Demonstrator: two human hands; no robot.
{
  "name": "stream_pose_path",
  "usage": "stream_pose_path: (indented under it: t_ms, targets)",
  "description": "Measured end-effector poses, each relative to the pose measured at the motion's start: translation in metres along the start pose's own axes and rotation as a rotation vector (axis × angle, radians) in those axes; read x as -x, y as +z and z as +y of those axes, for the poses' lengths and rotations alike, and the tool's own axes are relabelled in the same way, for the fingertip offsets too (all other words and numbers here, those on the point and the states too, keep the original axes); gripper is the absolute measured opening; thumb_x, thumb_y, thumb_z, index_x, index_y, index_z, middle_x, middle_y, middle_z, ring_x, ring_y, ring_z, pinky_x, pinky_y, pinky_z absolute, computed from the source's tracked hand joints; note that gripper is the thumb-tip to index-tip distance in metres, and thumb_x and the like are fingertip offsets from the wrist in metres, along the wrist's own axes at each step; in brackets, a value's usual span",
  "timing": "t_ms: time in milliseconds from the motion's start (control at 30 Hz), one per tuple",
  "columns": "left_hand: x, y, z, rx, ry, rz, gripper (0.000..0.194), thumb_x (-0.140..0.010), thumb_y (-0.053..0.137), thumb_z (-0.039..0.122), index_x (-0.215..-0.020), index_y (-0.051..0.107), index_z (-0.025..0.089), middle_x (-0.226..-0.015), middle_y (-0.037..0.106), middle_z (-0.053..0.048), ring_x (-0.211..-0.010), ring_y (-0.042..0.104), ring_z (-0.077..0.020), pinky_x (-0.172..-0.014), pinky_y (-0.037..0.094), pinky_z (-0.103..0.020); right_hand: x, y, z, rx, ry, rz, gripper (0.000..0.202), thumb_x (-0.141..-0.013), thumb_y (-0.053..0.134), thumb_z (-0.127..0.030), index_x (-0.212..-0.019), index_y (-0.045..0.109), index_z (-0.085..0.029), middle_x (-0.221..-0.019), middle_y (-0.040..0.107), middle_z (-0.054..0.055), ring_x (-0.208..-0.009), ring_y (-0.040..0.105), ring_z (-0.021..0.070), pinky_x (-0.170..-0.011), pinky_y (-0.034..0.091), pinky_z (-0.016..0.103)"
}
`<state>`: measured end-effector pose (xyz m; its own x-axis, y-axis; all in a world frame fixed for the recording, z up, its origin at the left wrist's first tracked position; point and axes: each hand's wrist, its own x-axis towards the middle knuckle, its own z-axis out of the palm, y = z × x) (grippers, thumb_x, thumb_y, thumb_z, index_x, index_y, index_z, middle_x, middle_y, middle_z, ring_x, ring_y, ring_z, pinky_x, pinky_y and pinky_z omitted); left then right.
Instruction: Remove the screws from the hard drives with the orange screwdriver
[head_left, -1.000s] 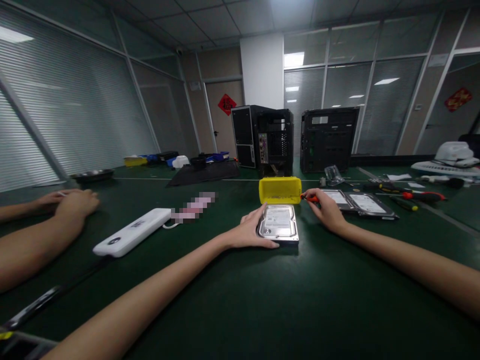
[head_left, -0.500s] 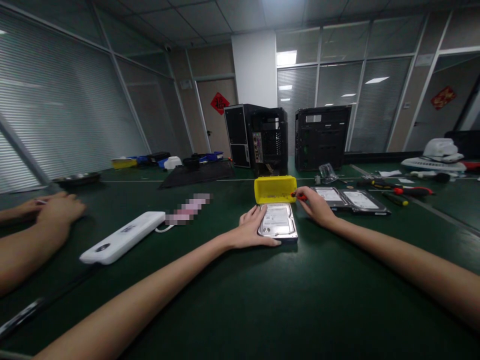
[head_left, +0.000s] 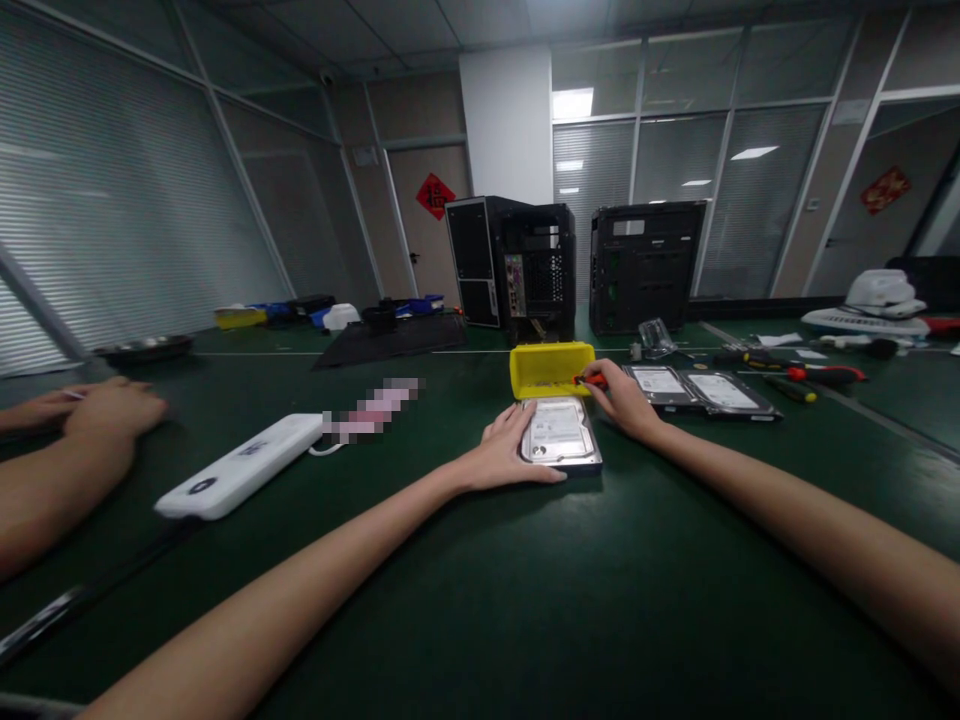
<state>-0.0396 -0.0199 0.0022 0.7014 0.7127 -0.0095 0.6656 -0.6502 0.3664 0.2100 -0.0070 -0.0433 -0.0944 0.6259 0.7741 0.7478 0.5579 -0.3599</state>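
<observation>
A silver hard drive (head_left: pixel 559 432) with a white label lies flat on the green table. My left hand (head_left: pixel 510 448) grips its left side, fingers on the top and thumb along the near edge. Just behind the drive sits an open yellow box (head_left: pixel 551 362) with small pieces in it, too small to name. My right hand (head_left: pixel 626 400) is closed around a red screwdriver (head_left: pixel 595 380), mostly hidden by the fingers. Its dark end reaches over the right part of the yellow box. Two more hard drives (head_left: pixel 724 392) lie to the right of this hand.
Another person's hands (head_left: pixel 112 408) rest at the left, near a white power strip (head_left: pixel 244 465). Computer cases (head_left: pixel 649 268) stand at the back. Hand tools (head_left: pixel 825 374) lie on the right, and a black mat (head_left: pixel 390 342) at the back left.
My right hand has moved slightly left, bringing the screwdriver further over the yellow box. My left hand still grips the hard drive. The whole view has shifted a little.
</observation>
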Motion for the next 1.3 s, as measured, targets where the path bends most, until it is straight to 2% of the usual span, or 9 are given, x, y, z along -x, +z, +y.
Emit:
stream_pose_path:
  t_ms: [233,433,800,1300]
  targets:
    - [-0.003,0.006,-0.01,0.026,0.034,0.03,0.111,-0.057,0.057,0.073,-0.143,0.007,0.023,-0.149,0.005,-0.014,-0.135,0.0,-0.0358,-0.106,0.01,-0.054,0.0,0.003,0.005,-0.029,0.031,0.015,0.016,-0.084,0.045,-0.027,-0.099,0.046,-0.02,-0.098,0.055,0.008,-0.087,0.056,0.019,-0.077,0.046,0.034]
    - [-0.005,0.009,-0.011,0.015,0.025,0.036,0.11,-0.058,0.057,0.072,-0.143,0.008,0.022,-0.149,0.005,-0.014,-0.135,0.0,-0.0352,-0.107,0.01,-0.053,0.0,0.004,0.006,-0.029,0.029,-0.011,0.016,-0.082,0.047,-0.025,-0.098,0.047,-0.02,-0.097,0.057,0.007,-0.086,0.056,0.0192,-0.077,0.045,0.035]
    - [-0.001,0.001,-0.005,0.06,-0.011,-0.014,0.112,-0.057,0.059,0.07,-0.143,0.007,0.021,-0.15,0.001,-0.012,-0.135,-0.004,-0.0347,-0.108,0.011,-0.051,0.003,0.0,0.003,-0.019,0.05,0.032,0.016,-0.084,0.045,-0.027,-0.098,0.046,-0.02,-0.098,0.056,0.008,-0.088,0.055,0.0192,-0.077,0.045,0.034]
    - [-0.003,0.004,-0.005,0.034,-0.013,0.001,0.115,-0.056,0.057,0.075,-0.143,0.007,0.019,-0.148,0.002,-0.019,-0.136,-0.003,-0.0335,-0.107,0.009,-0.05,0.003,-0.001,0.002,0.004,0.063,0.019,0.016,-0.083,0.048,-0.025,-0.098,0.046,-0.019,-0.097,0.057,0.006,-0.086,0.056,0.0182,-0.078,0.044,0.032]
